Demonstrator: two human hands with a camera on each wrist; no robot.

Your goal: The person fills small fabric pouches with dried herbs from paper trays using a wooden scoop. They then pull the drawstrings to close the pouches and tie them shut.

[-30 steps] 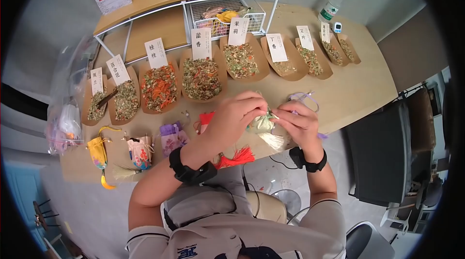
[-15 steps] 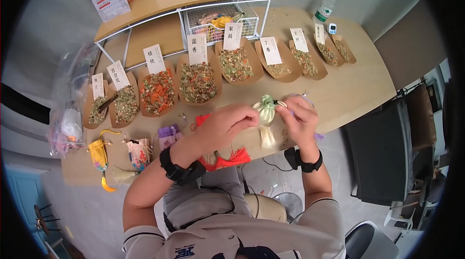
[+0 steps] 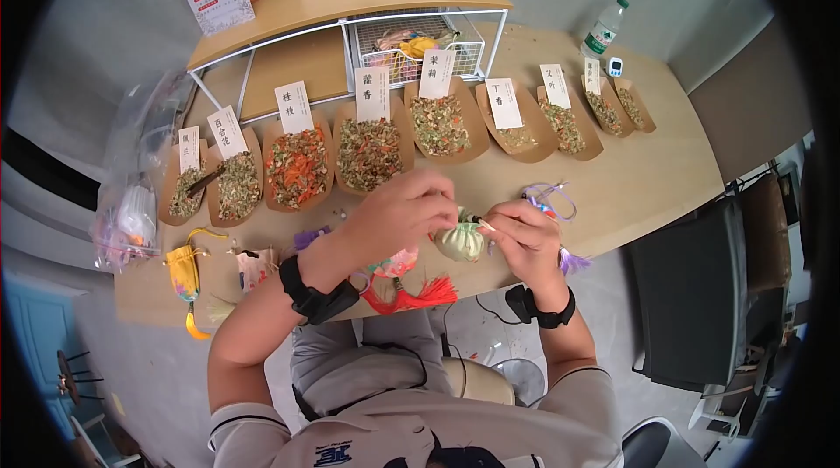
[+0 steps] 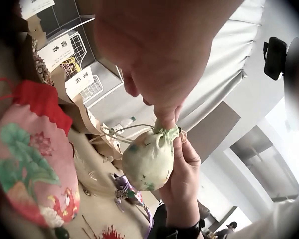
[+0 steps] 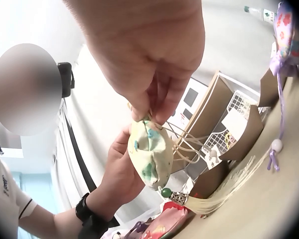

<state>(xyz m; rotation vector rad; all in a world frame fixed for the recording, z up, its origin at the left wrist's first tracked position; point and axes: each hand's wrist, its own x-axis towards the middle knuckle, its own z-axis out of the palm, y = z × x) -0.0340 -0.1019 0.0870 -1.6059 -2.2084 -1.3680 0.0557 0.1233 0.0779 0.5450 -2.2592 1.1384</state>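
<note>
A pale green drawstring sachet (image 3: 461, 244) with a gathered neck is held up between both hands over the table's front edge. My left hand (image 3: 407, 210) pinches the gathered green top, as the left wrist view shows. From the other side, my right hand (image 3: 528, 240) grips the neck and its cord with thumb and fingertips. Loose drawstring loops (image 5: 192, 149) stick out beside the neck. Below the sachet hang a green bead (image 5: 166, 192) and a cream tassel (image 5: 224, 194). A pink sachet with a red top (image 4: 35, 154) lies near the left hand.
Paper trays of dried herbs (image 3: 372, 153) with name cards line the table. Yellow (image 3: 184, 274) and pink (image 3: 255, 268) sachets lie at the left, a purple-corded one (image 3: 544, 199) beyond the right hand. Behind stand a shelf (image 3: 350, 0), a wire basket (image 3: 420, 57) and a water bottle (image 3: 604, 29).
Half a second ago my left hand was apart from the sachet, which hung from the right hand. Now the left fingers are back at its neck, and the sachet sits lower and turned.
</note>
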